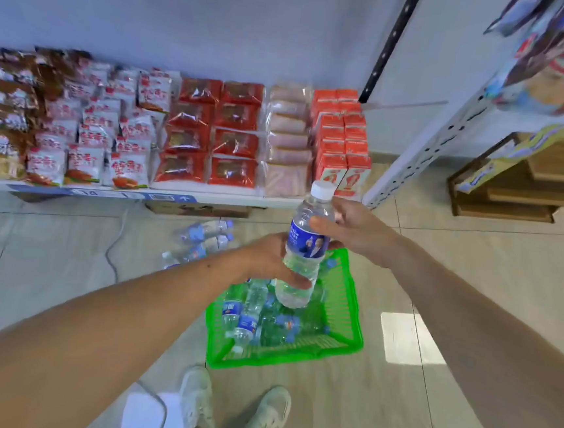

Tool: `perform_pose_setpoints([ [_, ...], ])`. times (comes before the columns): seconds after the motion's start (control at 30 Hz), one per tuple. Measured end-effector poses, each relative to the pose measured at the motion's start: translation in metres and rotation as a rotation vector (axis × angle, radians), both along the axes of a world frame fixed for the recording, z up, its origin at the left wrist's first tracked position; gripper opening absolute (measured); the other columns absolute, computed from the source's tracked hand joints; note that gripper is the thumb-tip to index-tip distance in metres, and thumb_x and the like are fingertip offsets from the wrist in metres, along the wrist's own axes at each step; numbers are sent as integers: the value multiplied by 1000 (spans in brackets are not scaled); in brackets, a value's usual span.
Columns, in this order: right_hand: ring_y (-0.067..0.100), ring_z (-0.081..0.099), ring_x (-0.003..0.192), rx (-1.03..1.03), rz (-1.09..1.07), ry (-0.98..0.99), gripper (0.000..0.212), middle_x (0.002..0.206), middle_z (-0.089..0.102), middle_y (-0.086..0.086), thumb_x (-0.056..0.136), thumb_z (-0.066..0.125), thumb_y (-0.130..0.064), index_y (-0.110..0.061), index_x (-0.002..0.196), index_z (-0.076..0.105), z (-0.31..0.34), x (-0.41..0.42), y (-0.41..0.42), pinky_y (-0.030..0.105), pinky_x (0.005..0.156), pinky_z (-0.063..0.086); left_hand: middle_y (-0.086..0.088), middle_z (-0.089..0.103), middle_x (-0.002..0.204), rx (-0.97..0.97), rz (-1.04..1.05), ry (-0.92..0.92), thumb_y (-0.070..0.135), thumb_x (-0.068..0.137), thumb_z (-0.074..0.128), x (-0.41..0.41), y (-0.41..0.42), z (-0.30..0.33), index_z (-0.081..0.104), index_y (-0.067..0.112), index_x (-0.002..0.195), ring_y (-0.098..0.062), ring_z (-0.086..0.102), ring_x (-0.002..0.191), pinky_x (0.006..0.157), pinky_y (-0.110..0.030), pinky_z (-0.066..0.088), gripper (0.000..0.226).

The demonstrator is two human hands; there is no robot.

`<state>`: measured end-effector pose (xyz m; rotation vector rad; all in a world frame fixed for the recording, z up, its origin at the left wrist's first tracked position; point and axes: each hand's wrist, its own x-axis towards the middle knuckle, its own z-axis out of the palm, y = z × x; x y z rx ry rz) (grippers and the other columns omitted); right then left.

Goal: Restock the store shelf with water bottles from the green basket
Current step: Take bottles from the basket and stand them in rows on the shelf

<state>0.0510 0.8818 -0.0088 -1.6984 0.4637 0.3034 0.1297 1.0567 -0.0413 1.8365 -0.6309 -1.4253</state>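
A clear water bottle (306, 246) with a blue label and white cap is upright in the air above the green basket (342, 325). My left hand (270, 259) grips its lower half from the left. My right hand (350, 230) holds its upper part from the right. The basket stands on the floor in front of my feet and holds several more water bottles (251, 317) lying down. The store shelf (207, 196) runs across the view beyond the basket, packed with snack packets.
A few loose bottles (203, 237) lie on the floor under the shelf edge beside a cardboard box (199, 209). Red cartons (344, 151) fill the shelf's right end. A white perforated shelf upright (426, 148) and a wooden rack (521, 187) stand at the right. A grey cable (113, 250) trails on the tiles.
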Motion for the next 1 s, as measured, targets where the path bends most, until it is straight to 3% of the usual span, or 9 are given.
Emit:
perform_pose_setpoints([
  [0.07, 18, 69, 99, 6, 1, -43, 37, 113, 69, 5, 88, 66, -26, -16, 122, 55, 61, 4, 5, 38, 76, 59, 26, 67, 90, -38, -10, 15, 16, 63, 87, 6, 5, 53, 63, 42, 93, 16, 59, 83, 65, -3, 45, 46],
  [0.2, 16, 68, 101, -7, -8, -139, 47, 118, 66, 1, 86, 63, -30, -20, 130, 49, 173, 8, 16, 38, 74, 60, 13, 71, 101, -105, -70, -23, 10, 67, 83, 20, 21, 154, 66, 32, 100, -5, 64, 97, 92, -25, 48, 43],
  [0.33, 9, 71, 91, -25, -60, -259, 44, 106, 72, -13, 75, 66, -41, -29, 116, 56, 276, 9, 25, 29, 66, 59, 2, 71, 111, -225, -69, -110, 9, 69, 82, 32, 33, 248, 65, 17, 114, -14, 64, 105, 102, -36, 46, 49],
  [0.53, 11, 70, 89, -158, -153, -444, 38, 101, 73, -7, 70, 66, -55, -30, 99, 67, 401, 26, 43, 27, 65, 56, 3, 74, 100, -408, 42, -288, 25, 62, 87, 48, 27, 366, 69, 21, 105, -16, 67, 98, 92, -37, 50, 46],
  [0.6, 13, 68, 94, -233, -213, -490, 41, 105, 71, -5, 74, 64, -58, -28, 102, 64, 428, 36, 50, 31, 73, 56, 7, 74, 91, -469, 148, -341, 28, 60, 88, 52, 19, 392, 70, 22, 100, -7, 69, 86, 79, -27, 53, 44],
  [0.67, 6, 69, 89, -331, -267, -533, 30, 99, 71, -11, 81, 66, -53, -30, 101, 63, 450, 48, 55, 28, 71, 57, 11, 73, 81, -524, 259, -419, 35, 58, 89, 55, 9, 412, 71, 24, 91, -5, 68, 74, 68, -22, 51, 39],
  [0.73, 2, 70, 81, -408, -317, -562, 24, 88, 72, -15, 81, 70, -49, -31, 96, 63, 467, 61, 57, 25, 64, 56, 10, 69, 77, -533, 322, -476, 43, 56, 88, 60, 0, 427, 70, 25, 88, -11, 66, 75, 70, -30, 55, 41],
  [0.87, 15, 72, 89, -443, -378, -545, 27, 93, 73, -6, 80, 71, -47, -29, 97, 63, 486, 80, 56, 41, 77, 58, 7, 63, 77, -532, 322, -483, 51, 58, 83, 78, -3, 440, 67, 24, 95, -15, 63, 77, 70, -33, 57, 49],
  [1.0, 11, 70, 93, -328, -381, -576, 35, 105, 70, -3, 88, 67, -35, -21, 118, 56, 489, 86, 48, 32, 76, 59, 7, 63, 96, -543, 205, -339, 48, 72, 76, 103, 4, 441, 60, 26, 103, -11, 61, 93, 78, -30, 54, 41],
])
